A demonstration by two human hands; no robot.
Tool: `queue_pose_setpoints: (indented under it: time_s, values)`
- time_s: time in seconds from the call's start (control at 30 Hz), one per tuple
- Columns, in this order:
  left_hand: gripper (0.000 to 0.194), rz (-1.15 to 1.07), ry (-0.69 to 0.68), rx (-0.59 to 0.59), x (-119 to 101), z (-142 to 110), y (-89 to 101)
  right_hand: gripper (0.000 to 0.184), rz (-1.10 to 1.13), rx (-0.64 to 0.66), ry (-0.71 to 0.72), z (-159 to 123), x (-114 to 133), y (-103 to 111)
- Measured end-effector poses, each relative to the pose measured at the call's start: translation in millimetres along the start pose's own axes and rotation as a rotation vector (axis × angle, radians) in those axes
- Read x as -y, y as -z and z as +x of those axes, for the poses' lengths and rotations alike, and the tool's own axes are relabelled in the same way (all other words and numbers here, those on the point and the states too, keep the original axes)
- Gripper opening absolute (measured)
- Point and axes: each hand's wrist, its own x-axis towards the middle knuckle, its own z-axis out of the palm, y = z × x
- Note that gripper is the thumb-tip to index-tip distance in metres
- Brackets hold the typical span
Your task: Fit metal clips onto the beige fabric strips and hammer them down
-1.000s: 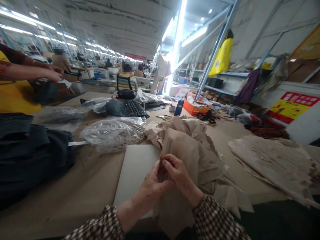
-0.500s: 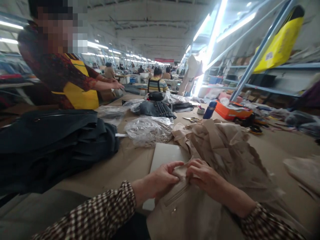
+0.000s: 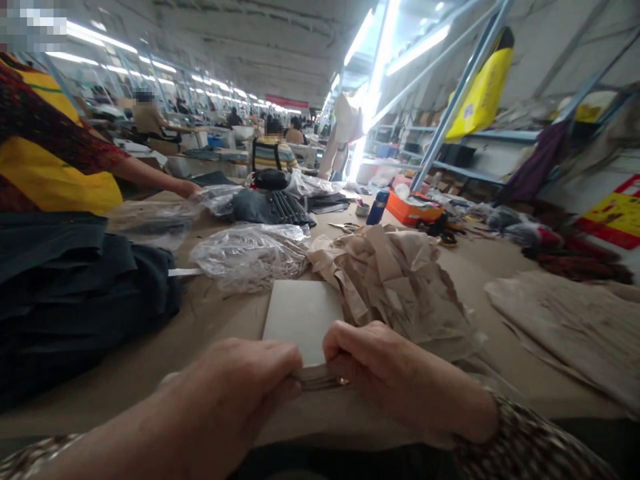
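Observation:
A beige garment piece [image 3: 320, 379] is stretched between my two hands close to the table's near edge. My left hand [image 3: 250, 370] is closed, its thumb and fingers pinching the cloth from the left. From the right, my right hand [image 3: 367, 357] grips it in the same way, with a small shiny metal bit by its fingers. Most of the cloth hangs below and behind my hands. Just beyond them lies a flat white board [image 3: 303, 310], partly covered by the hands and cloth. A rumpled heap of beige fabric pieces [image 3: 395, 273] sits right behind my right hand.
Dark garments [image 3: 75, 293] are piled at left, near a co-worker's arm [image 3: 155, 180]. Clear plastic bags [image 3: 250, 253], scissors [image 3: 345, 227], a blue bottle [image 3: 377, 208] and an orange box [image 3: 413, 210] stand farther back. More beige cloth [image 3: 570, 327] lies at right.
My hands have drawn nearer to me with the cloth, uncovering more of the white board. The view has turned right. The co-worker's arm now reaches onto the plastic bags.

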Motion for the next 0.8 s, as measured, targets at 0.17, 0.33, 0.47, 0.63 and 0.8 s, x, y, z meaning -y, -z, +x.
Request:
queue_pose_setpoints:
  time_s: [0.17, 0.33, 0.47, 0.63, 0.8]
  values:
    - [0.021, 0.466, 0.061, 0.036, 49.1, 39.3, -22.8, 0.007, -0.207, 0.044, -0.045, 41.7, -64.7, -53.3]
    - [0.035, 0.499, -0.03, 0.019, 89.8, 51.3, -96.7, 0.011, -0.301, 0.053, -0.131, 65.5, -124.7, -110.7]
    - [0.045, 0.542, -0.046, -0.082, 113.0, 42.6, -128.6, 0.011, -0.287, -0.09, -0.22, 78.8, -150.4, -99.1]
    - [0.045, 0.604, -0.091, -0.125, 125.5, 40.5, -128.5, 0.044, -0.236, -0.377, -0.466, 131.5, -206.2, -38.4]
    - [0.048, 0.662, -0.075, -0.108, 124.3, 41.1, -130.4, 0.035, -0.059, -0.385, -0.597, 171.4, -245.5, -17.7]
